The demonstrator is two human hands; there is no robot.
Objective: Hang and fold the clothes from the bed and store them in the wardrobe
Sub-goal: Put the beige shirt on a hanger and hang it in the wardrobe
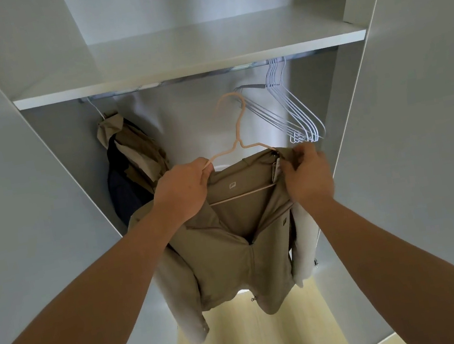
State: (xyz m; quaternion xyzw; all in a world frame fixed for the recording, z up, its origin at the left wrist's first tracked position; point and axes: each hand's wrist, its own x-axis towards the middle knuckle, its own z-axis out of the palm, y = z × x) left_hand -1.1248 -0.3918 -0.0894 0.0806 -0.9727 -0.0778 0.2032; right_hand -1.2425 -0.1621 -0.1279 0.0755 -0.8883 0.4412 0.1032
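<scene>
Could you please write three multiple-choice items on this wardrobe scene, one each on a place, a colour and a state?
1. Where on the metal rail do the empty pale wire hangers hang? A) left B) middle C) right
2. What colour is the thin hanger inside the khaki zip jacket? A) black B) pale peach C) green
3. Is that hanger on the rail? A) hooked on B) held below it C) dropped
Key: 1 C, bunched at the right; 2 B, its hook shows peach; 3 B, the left hand grips it, the right hand pinches the jacket.
</scene>
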